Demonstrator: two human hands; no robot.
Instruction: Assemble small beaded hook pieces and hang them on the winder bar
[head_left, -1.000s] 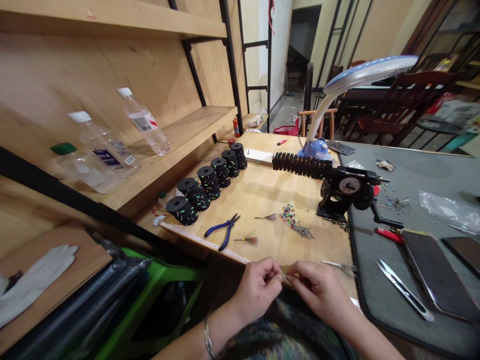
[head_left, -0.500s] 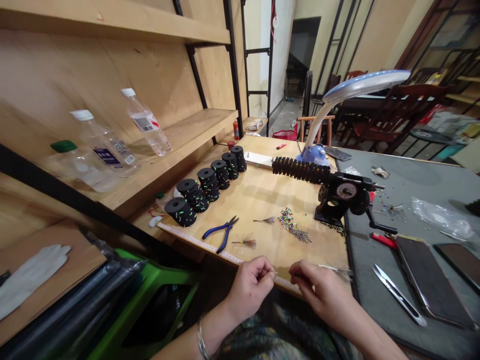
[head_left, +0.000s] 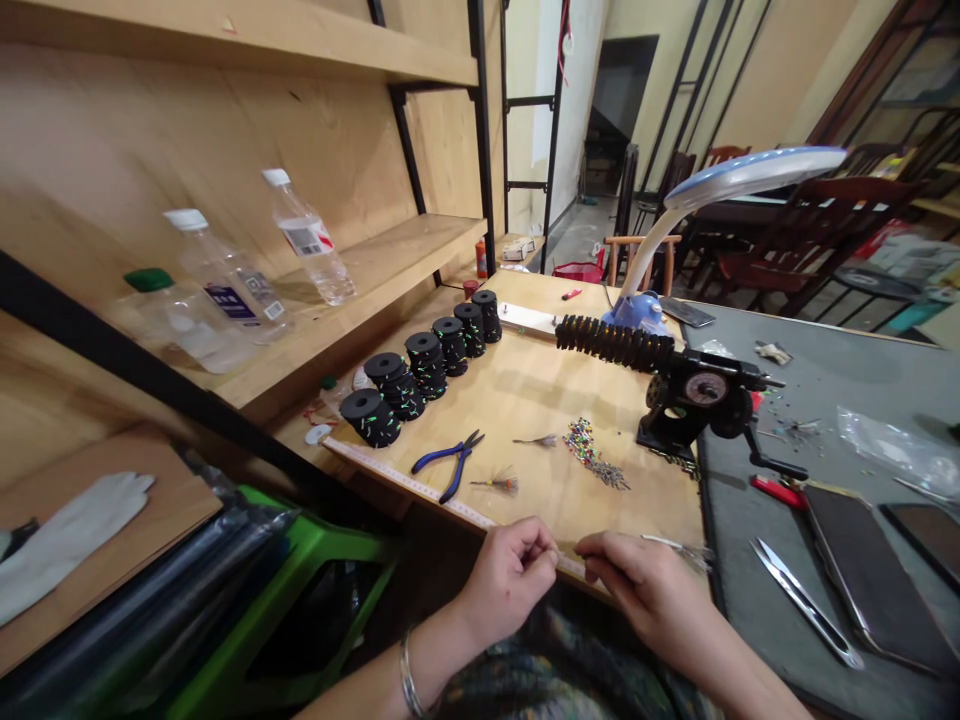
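My left hand (head_left: 512,578) and my right hand (head_left: 643,590) sit close together at the near edge of the wooden board (head_left: 525,400), over my lap. Both have their fingers pinched shut, apparently on something thin that I cannot make out between them. A ruler strip (head_left: 409,484) runs along the board's front edge just beyond my knuckles. A small feathered piece (head_left: 495,484) and blue-handled pliers (head_left: 448,459) lie just past my left hand. A pile of coloured pins and beads (head_left: 589,450) lies mid-board.
A row of black spools (head_left: 420,370) lines the board's left side. A black hand-crank winder (head_left: 690,395) with spools on its shaft stands to the right, with a desk lamp (head_left: 705,215) behind it. Snips (head_left: 806,590) and phones (head_left: 862,560) lie on the grey mat. Bottles (head_left: 225,285) rest on the shelf.
My hands drew slightly apart, then came closer again, staying pinched at the board's edge. The view shifted a little.
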